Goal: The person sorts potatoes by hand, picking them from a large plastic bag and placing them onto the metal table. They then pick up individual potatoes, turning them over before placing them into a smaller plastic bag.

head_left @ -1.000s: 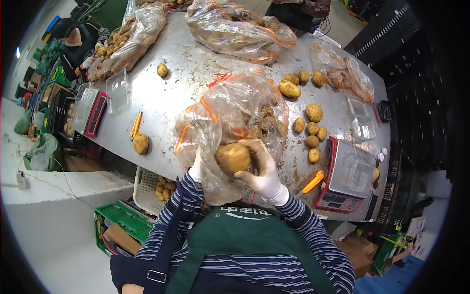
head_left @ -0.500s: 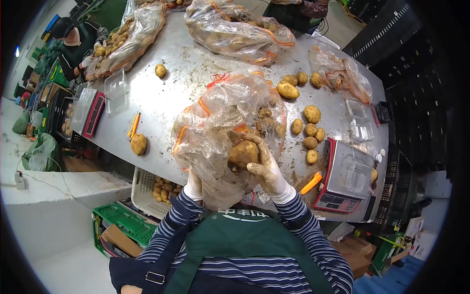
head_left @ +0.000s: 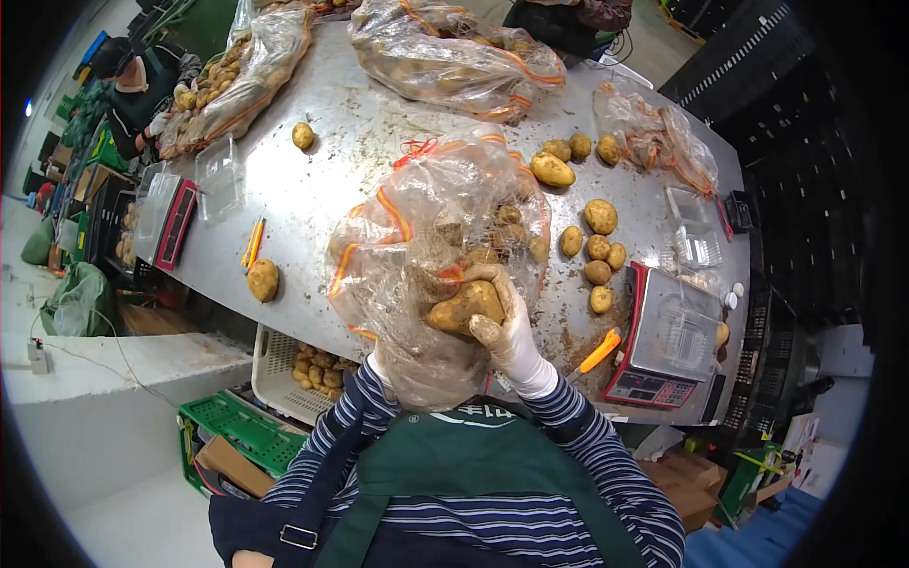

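My right hand, in a dirty white glove, is wrapped round a large brown potato at the near side of a clear plastic bag with orange-yellow stripes. Part of the bag lies beside and behind the potato. Several smaller potatoes show inside the bag's far right part. My left hand is at the bag's near left edge; only its gloved wrist side shows, and the plastic hides its fingers.
Loose potatoes lie right of the bag, near an orange utility knife and a red scale. Filled potato bags lie at the back. A white crate of potatoes stands below left. Another person works at far left.
My right hand has turned the potato, so its long side now lies more sideways. The plastic around it has shifted slightly. The view has moved a little.
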Demonstrator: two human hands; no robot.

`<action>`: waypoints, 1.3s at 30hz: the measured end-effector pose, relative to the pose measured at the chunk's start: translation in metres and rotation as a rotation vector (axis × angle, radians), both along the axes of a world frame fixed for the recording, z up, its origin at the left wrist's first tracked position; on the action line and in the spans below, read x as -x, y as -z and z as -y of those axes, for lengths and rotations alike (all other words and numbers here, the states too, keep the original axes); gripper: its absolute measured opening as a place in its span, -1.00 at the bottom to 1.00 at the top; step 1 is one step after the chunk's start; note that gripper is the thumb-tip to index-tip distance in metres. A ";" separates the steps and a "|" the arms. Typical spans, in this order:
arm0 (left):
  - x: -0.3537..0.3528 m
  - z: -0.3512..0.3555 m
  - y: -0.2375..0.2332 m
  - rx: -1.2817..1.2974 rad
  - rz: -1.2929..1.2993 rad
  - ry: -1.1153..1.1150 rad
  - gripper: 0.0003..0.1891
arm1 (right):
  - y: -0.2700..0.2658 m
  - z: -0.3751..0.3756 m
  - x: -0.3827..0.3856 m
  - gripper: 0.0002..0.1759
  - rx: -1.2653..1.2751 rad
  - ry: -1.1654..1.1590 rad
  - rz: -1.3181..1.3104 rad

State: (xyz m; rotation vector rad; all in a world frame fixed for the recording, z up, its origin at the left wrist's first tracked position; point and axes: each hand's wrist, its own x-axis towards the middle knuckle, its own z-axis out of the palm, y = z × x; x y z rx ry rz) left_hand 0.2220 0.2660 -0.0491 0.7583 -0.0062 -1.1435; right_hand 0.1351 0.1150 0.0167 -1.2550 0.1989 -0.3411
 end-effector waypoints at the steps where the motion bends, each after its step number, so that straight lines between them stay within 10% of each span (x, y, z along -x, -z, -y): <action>1: 0.001 0.002 0.002 -0.015 0.019 0.000 -0.20 | 0.002 0.000 -0.002 -0.33 0.065 0.036 0.002; 7: -0.004 -0.018 0.020 0.095 -0.165 0.028 -0.16 | 0.036 -0.004 -0.020 -0.59 0.085 0.121 -0.115; 10: -0.013 -0.024 0.026 0.201 -0.289 -0.048 -0.09 | 0.048 -0.008 -0.023 -0.57 -0.449 0.070 -0.123; 16: -0.011 -0.024 0.003 0.522 -0.499 -0.095 -0.09 | 0.023 0.002 -0.022 -0.32 -0.125 -0.160 -0.110; 25: -0.001 -0.027 0.036 -0.027 0.430 0.012 -0.32 | 0.044 -0.016 -0.034 -0.54 -0.096 0.144 -0.052; 26: -0.003 -0.020 0.025 0.243 -0.231 -0.167 -0.35 | 0.048 -0.018 -0.035 -0.59 -0.123 0.163 -0.086; 31: -0.027 -0.032 0.061 0.520 -0.626 -0.144 -0.09 | 0.039 -0.013 -0.033 -0.56 -0.250 0.013 0.005; 33: -0.030 -0.031 0.057 -0.131 0.562 -0.092 -0.10 | 0.039 -0.005 -0.029 -0.52 -0.383 -0.101 -0.028; 34: -0.035 -0.030 0.044 0.063 0.142 -0.229 -0.36 | 0.035 -0.003 -0.024 -0.51 -0.294 -0.144 -0.047; 39: -0.045 -0.045 0.077 0.265 -0.135 -0.252 -0.30 | 0.022 0.004 -0.016 -0.42 0.117 -0.228 -0.059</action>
